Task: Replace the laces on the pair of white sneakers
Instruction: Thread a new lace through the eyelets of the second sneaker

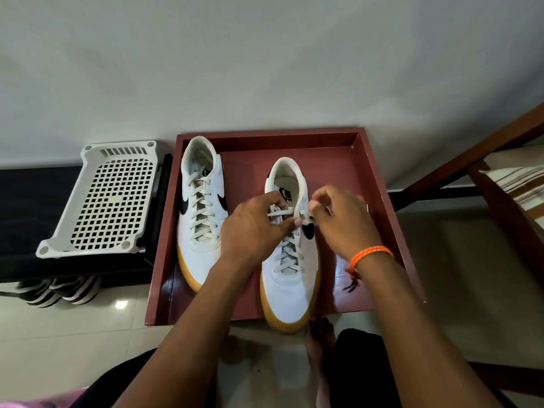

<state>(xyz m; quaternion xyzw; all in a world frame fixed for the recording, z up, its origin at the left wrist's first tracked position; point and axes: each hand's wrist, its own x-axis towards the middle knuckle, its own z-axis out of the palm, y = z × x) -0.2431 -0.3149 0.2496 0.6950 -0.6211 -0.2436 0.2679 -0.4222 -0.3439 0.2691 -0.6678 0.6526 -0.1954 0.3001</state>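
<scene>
Nearest us, our left hand (253,228) steadies the right sneaker (290,260) at the centre of the red tray (379,184), thumb pressed on its upper laces. Our right hand (338,219) pinches the lace end (307,217) at 1 o'clock. A hard pull may unthread it. The left sneaker (200,210) sits at 10 o'clock; free tray floor remains toward 3 o'clock.

Both forearms reach in from the near edge and converge toward the middle. The left hand (253,228) lies palm down, back toward the camera, its thumb and forefinger spread apart and curled forward. The right hand (341,222) sits just to its right, fingers bunched in a pinch near the left thumb. An orange braided band (369,256) circles the right wrist.
</scene>
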